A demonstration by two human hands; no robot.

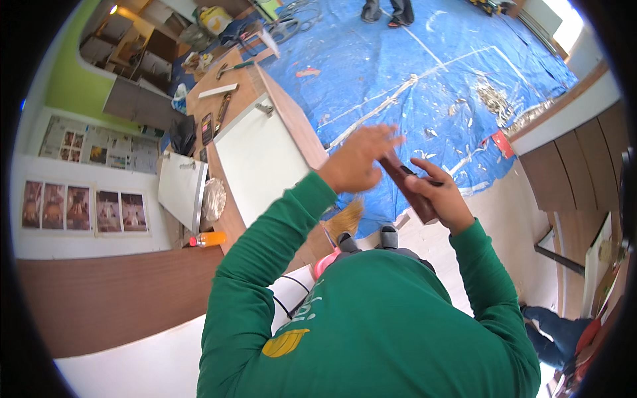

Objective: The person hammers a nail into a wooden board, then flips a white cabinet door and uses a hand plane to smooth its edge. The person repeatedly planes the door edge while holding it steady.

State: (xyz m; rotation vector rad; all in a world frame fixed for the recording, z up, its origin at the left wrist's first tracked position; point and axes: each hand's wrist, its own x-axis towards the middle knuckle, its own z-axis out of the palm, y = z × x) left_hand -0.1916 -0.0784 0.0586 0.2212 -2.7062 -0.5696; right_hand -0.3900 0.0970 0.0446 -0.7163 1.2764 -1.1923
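A reddish-brown wooden hand plane [423,209] is held in front of my body, tilted, with a dark piece sticking out near its middle. My right hand [443,198] is wrapped round it, thumb on its upper side. At its far end is my left hand [358,159], palm turned toward the wood and fingers stretched out. Whether those fingers touch the plane I cannot tell. To the left of my hands, a white cabinet door [255,159] with a metal hinge lies on the wooden bench [249,83].
A hammer [235,69] and an orange drink bottle [209,239] are on the left-hand surfaces. Blue sheeting [371,79] with scattered scraps covers the floor ahead. A person's legs [388,10] stand at the far side. Brown cabinet panels [567,166] line the right.
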